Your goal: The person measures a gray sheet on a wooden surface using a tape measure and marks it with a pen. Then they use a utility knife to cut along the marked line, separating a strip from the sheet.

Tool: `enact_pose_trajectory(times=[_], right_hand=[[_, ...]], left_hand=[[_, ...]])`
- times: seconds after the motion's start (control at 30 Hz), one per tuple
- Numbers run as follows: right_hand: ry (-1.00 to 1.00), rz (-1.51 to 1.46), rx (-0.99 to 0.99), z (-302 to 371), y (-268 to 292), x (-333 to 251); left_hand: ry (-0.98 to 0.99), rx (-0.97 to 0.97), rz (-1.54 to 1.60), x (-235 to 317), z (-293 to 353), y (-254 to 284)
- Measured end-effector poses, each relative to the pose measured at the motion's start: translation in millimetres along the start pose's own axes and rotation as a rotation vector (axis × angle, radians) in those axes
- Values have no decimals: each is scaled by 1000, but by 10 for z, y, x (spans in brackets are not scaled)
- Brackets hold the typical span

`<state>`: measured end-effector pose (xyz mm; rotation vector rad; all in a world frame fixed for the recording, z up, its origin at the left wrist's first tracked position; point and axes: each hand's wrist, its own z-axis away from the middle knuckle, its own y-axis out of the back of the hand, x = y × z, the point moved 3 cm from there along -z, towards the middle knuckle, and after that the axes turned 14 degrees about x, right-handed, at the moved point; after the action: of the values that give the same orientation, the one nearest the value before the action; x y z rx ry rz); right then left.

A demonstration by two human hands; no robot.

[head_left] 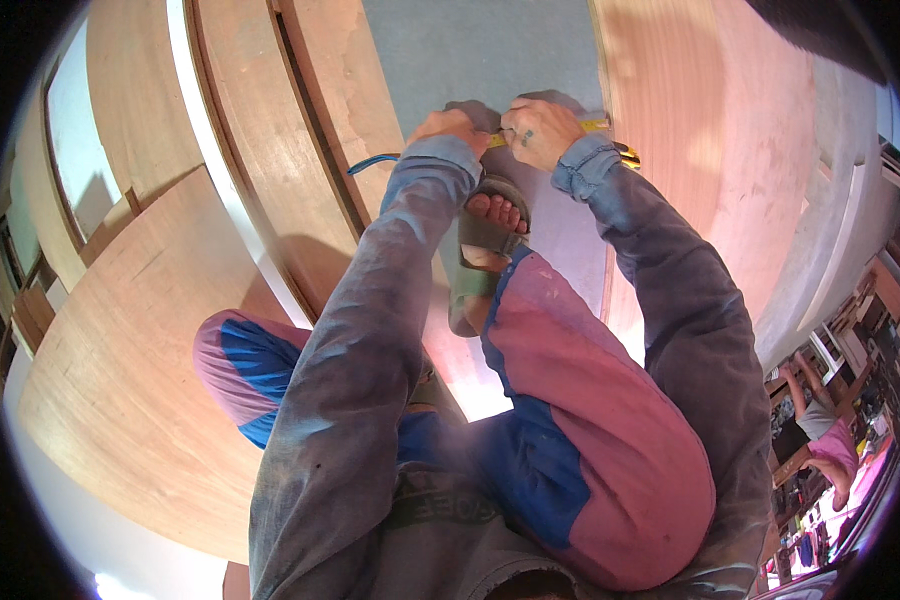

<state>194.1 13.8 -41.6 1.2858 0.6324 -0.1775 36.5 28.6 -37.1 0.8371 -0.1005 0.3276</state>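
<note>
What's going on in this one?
A person crouches over a grey sheet lying among wooden boards. Both hands are pressed together on a yellow tape measure laid across the sheet: the left hand beside the right hand. A sandalled foot rests on the sheet just below them.

Carpentry workshop, large plywood sheets [140, 360] spread flat and leaning around, long timber boards [270, 160] stacked alongside, grey laminate panel [470, 50] underfoot, yellow measuring tape [595, 125] across it, cluttered shelves [860, 340] off to one side
</note>
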Motion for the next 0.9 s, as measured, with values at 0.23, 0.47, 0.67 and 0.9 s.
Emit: enact_pose_trajectory(times=[0.23, 0.47, 0.67, 0.9], right_hand=[[21, 42, -14, -4, -51, 28], [1, -8, -2, 7, -23, -1], [5, 31, -20, 9, -49, 10], [119, 451, -119, -210, 43, -99]], left_hand=[[-9, 1, 0, -8, 1, -8], [17, 0, 13, -30, -16, -32], [-2, -11, 14, -42, -16, -41], [-3, 7, 3, -37, -17, -49]])
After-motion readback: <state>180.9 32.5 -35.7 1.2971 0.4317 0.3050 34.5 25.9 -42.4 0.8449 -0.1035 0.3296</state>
